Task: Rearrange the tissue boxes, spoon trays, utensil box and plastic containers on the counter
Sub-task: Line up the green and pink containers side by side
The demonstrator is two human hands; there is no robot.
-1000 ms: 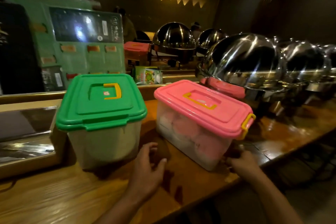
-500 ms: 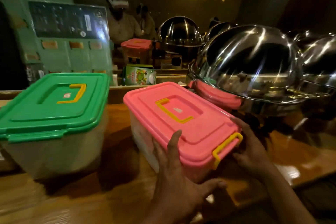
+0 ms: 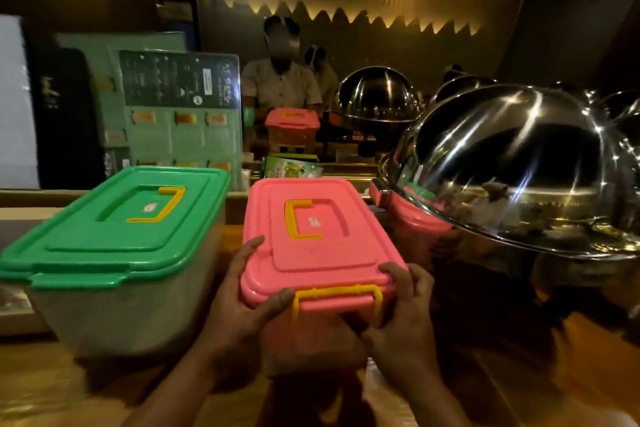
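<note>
Dim buffet room, wooden desk point(image 3: 52, 388).
Both hands' fingers point(image 3: 251, 246) were clamped on the pink-lidded container point(image 3: 318, 239), beside the green-lidded one point(image 3: 114, 229).

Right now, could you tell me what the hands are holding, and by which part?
Both hands, left and right, grip the pink-lidded container at its near end, either side of the yellow latch.

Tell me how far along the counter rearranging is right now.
Early, by the look of it. The green-lidded container stands on the counter, possibly already placed. In hand: the left hand and right hand both grip the near end of the pink-lidded container. No tissue boxes, spoon trays or utensil box are identifiable here.
</note>
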